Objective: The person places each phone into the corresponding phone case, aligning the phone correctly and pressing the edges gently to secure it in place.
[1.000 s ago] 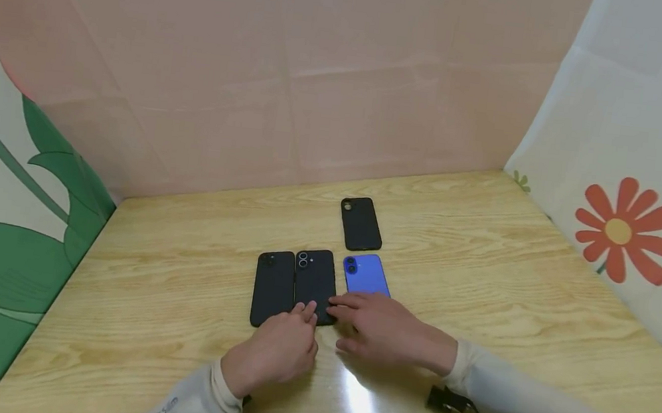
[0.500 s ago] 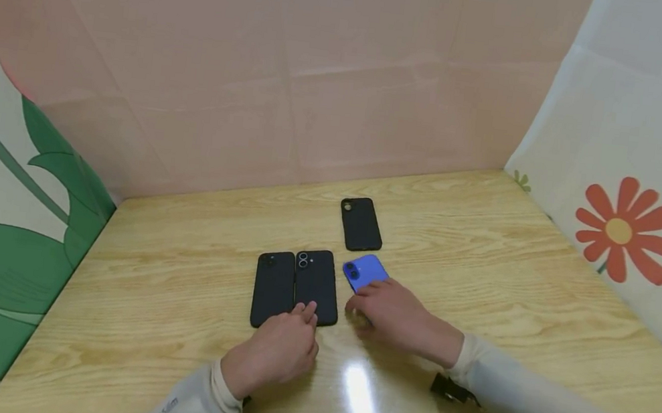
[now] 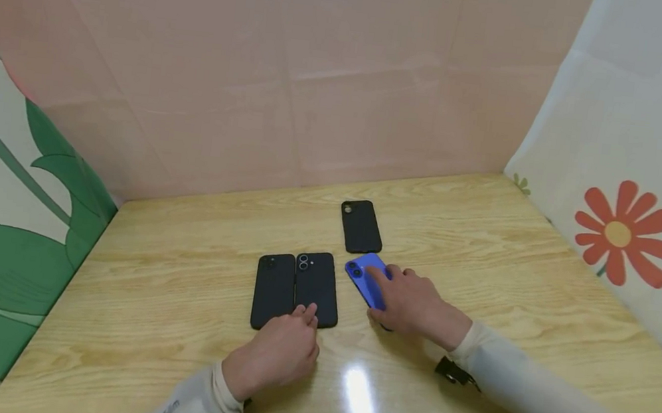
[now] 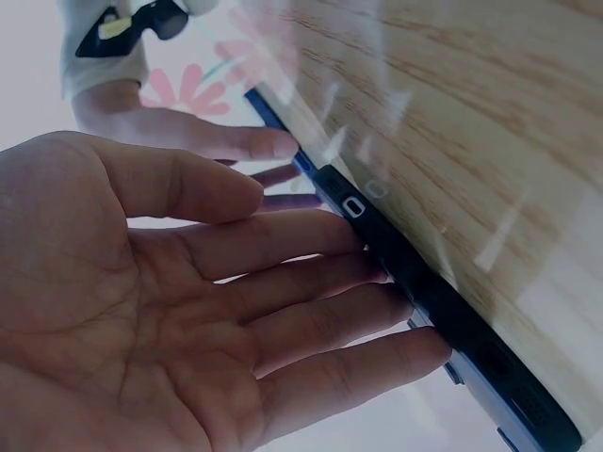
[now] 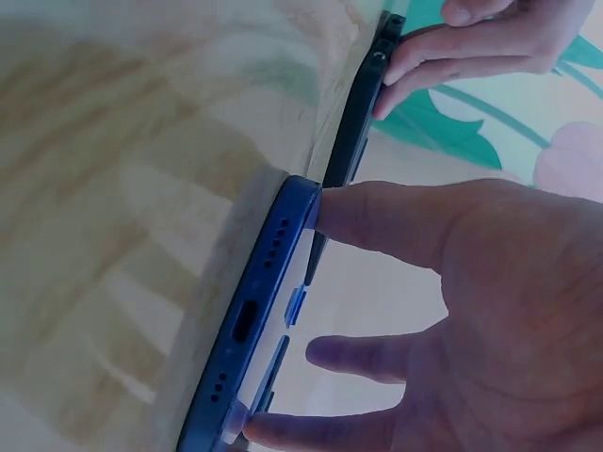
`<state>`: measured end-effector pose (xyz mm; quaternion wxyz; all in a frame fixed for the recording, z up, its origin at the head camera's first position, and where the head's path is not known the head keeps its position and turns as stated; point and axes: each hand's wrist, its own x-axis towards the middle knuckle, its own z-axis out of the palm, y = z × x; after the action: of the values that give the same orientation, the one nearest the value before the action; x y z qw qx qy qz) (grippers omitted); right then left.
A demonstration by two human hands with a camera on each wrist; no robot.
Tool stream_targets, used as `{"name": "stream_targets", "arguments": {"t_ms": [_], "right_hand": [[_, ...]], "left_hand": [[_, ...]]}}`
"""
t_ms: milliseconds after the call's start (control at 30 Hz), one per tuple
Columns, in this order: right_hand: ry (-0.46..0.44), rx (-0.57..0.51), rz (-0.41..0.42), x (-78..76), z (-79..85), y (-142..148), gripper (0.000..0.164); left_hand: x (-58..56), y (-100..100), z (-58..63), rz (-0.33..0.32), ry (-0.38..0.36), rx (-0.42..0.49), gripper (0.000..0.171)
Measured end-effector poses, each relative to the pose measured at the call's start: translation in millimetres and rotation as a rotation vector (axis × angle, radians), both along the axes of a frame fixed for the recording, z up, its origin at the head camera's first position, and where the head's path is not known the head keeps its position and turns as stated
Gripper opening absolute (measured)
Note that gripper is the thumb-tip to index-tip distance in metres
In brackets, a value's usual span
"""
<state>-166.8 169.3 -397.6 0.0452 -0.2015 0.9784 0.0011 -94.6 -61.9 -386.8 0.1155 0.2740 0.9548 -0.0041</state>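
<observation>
My right hand (image 3: 414, 303) holds a blue phone (image 3: 367, 290) by its long edges, thumb at the near left side and fingers across toward the right. The phone lies back up, its lenses at the far left corner and its top slanted left. In the right wrist view, its charging port edge (image 5: 247, 315) faces the camera. My left hand (image 3: 278, 349) rests extended fingertips on the near end of a dark phone with ringed lenses (image 3: 317, 282). Against that one's left side lies another black phone (image 3: 274, 288). Its port end shows in the left wrist view.
Behind the blue phone lies a black phone case (image 3: 361, 228) with a camera cutout. All sit on a wood-grain table (image 3: 179, 271). A pink cloth (image 3: 230, 75) hangs at the back, with flower-patterned cloths at both sides.
My right hand has left the dark phone's right edge and moved right onto the blue phone, which has turned so its top slants left. My left hand stays in place.
</observation>
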Motion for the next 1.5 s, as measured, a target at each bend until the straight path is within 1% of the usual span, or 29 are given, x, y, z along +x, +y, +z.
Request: {"name": "stream_targets", "arguments": {"t_ms": [133,233,367,467,600,733,833,900,1000,1067,1133,1167,1233,1267,1333,1400,1467,1500], "right_hand": [[0.007,0.001,-0.009,-2.5,0.4,1,0.079],[0.003,-0.021,-0.025,-5.5,0.9,1,0.085],[-0.012,-0.091,-0.057,-9.4,0.6,3,0.096],[-0.010,-0.157,-0.070,-10.4,0.1,5,0.102],[0.011,-0.238,-0.062,-10.9,0.0,5,0.103],[0.031,-0.285,-0.062,-10.3,0.0,5,0.102],[0.036,-0.313,-0.066,-7.4,1.6,3,0.100],[0.035,-0.331,-0.066,-4.3,4.2,1,0.098],[0.046,-0.357,-0.049,1.4,10.6,-3,0.093],[0.061,-0.376,-0.032,6.0,15.8,-6,0.091],[0.076,-0.399,-0.013,11.4,21.6,-8,0.089],[0.082,-0.409,-0.004,14.3,24.6,-10,0.089],[0.088,-0.429,0.015,20.7,30.8,-12,0.088],[0.087,-0.439,0.022,23.9,33.8,-13,0.087],[0.088,-0.457,0.038,29.9,39.4,-14,0.087],[0.089,-0.470,0.048,35.5,44.1,-15,0.089],[0.083,-0.486,0.054,40.1,47.7,-16,0.088],[0.080,-0.496,0.059,42.6,49.3,-16,0.088]], "left_hand": [[0.2,0,-0.1,0.000,0.007,-0.008,0.043],[-0.2,0,0.1,0.003,0.004,-0.009,0.043],[-0.3,1,-0.2,0.007,-0.017,-0.012,0.044],[-0.9,1,-0.4,0.006,-0.019,-0.020,0.044],[-2.1,1,0.4,0.000,-0.003,-0.026,0.044],[-3.6,1,1.8,0.001,-0.003,-0.011,0.043],[-5.8,1,1.8,0.023,-0.004,0.020,0.041],[-7.4,1,0.5,0.039,0.015,0.072,0.039],[-9.3,1,-2.0,0.052,0.054,0.189,0.036],[-9.8,2,-2.3,0.064,0.049,0.295,0.036],[-10.5,2,-1.1,0.089,-0.003,0.412,0.037],[-11.0,2,-0.2,0.106,-0.047,0.483,0.037],[-12.1,1,2.1,0.154,-0.172,0.649,0.038],[-13.1,0,2.9,0.184,-0.261,0.750,0.038],[-15.3,-2,4.3,0.238,-0.464,0.963,0.040],[-17.1,-4,5.0,0.276,-0.662,1.158,0.048],[-18.6,-6,4.3,0.290,-0.823,1.306,0.061],[-18.8,-7,3.9,0.278,-0.878,1.353,0.068]]}}
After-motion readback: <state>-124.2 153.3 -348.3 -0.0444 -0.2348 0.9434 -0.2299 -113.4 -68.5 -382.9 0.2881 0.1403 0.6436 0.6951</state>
